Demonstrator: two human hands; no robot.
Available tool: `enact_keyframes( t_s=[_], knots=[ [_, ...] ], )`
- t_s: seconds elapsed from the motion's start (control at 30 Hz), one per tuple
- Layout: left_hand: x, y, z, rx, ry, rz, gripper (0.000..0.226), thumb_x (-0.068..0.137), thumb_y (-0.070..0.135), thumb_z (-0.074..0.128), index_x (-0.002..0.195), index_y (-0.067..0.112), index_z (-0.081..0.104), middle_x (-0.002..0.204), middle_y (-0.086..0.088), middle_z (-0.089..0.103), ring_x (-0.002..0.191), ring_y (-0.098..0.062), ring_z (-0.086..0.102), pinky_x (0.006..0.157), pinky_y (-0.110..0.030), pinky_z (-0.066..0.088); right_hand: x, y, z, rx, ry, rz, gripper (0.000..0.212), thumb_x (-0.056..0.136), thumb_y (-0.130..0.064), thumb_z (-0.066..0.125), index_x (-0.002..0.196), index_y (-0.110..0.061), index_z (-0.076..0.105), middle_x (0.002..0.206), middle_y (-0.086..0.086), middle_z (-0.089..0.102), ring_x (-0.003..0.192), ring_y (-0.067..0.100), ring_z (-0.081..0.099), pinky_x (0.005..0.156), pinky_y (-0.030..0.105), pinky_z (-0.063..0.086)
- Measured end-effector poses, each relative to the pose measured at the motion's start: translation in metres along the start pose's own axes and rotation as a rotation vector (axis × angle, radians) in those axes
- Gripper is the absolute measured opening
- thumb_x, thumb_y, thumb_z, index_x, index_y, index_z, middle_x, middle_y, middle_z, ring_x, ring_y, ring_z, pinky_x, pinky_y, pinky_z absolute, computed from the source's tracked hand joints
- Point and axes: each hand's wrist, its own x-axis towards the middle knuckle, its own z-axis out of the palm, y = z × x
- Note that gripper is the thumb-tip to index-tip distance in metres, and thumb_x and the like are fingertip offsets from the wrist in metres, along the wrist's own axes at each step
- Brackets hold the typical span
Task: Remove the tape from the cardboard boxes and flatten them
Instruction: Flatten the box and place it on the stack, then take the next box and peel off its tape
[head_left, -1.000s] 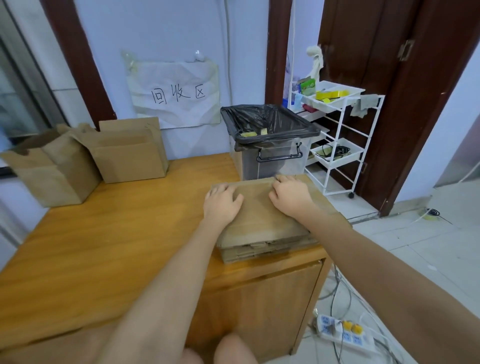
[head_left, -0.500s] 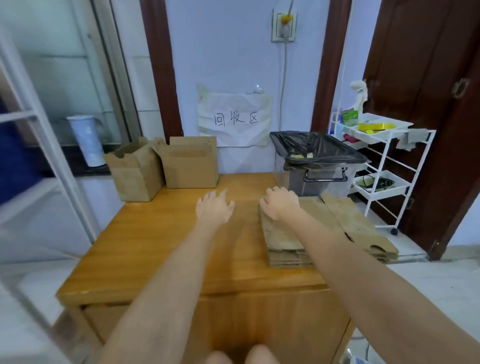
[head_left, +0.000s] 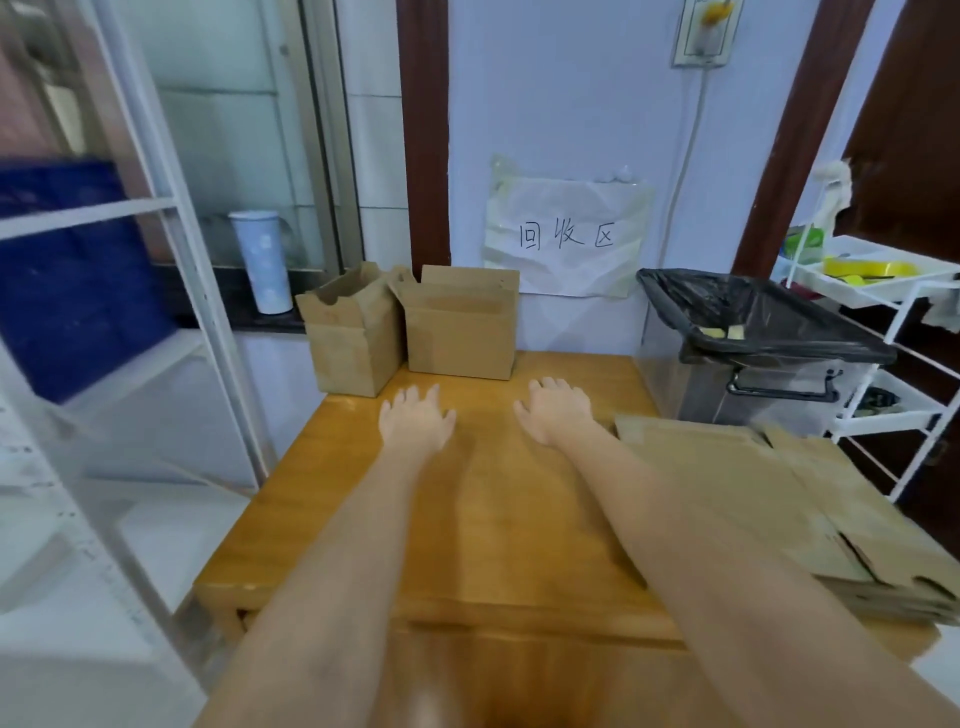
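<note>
Head view shows first, nearest to the camera, two bare forearms that reach forward over the wooden table (head_left: 483, 525). On the right side of the table, close to its front edge, lies the stack of flattened boxes (head_left: 769, 499); the sheets lie one on another, and the right forearm passes in front of their left part. Farther along, the left hand (head_left: 415, 421) is over the bare wood with palm down and fingers straight and a little spread; it holds nothing, and I cannot tell if it touches the wood or hangs just above it. The right hand (head_left: 556, 413) is beside it, a little apart, also palm down, fingers relaxed and spread, holding nothing, and it is just left of the far corner of the flattened stack. Beyond the hands, at the far left of the table, two upright cardboard boxes stand side by side with flaps open: the left box (head_left: 350, 338) is turned at an angle at the corner, the right box (head_left: 460, 327) stands against the wall. At the far right stands a bin with a black bag (head_left: 763, 322), with small yellowish pieces inside. On the wall behind hangs a crumpled paper sign (head_left: 566, 236) with handwritten characters
</note>
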Motion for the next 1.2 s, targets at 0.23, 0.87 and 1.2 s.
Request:
enact_keyframes(
  t_s=[0.23,0.87,1.2],
  knots=[
    [0.052,-0.010,0.025,-0.120,-0.011,-0.033,0.063,0.101,0.045,0.030,0.155,0.021,0.007,0.160,-0.010,0.012,0.146,-0.027,0.015,0.117,-0.043,0.015,0.062,-0.007,0.020,0.037,-0.045,0.035,0.044,0.103,-0.035,0.030,0.136,-0.007,0.037,0.139,0.013,0.043,0.128,0.028,0.040,0.099,0.038,0.036],
    [0.203,-0.010,0.056,-0.510,0.213,-0.181,0.102,0.091,0.037,0.062,0.150,0.002,-0.014,0.159,-0.019,0.004,0.145,-0.033,0.016,0.115,-0.039,0.022,0.198,-0.006,0.086,0.489,0.135,0.198,0.093,0.095,-0.047,0.050,0.151,-0.006,-0.012,0.160,0.015,0.004,0.148,0.029,0.006,0.118,0.042,0.019],
    [0.204,-0.013,0.068,-0.583,0.286,-0.144,0.107,0.085,0.037,0.069,0.152,0.008,-0.010,0.154,-0.016,0.023,0.137,-0.031,0.034,0.105,-0.044,0.040,0.192,-0.001,0.098,0.585,0.166,0.134,0.100,0.090,-0.042,0.061,0.151,-0.005,-0.010,0.157,0.014,0.022,0.144,0.026,0.023,0.113,0.040,0.030]
  ],
)
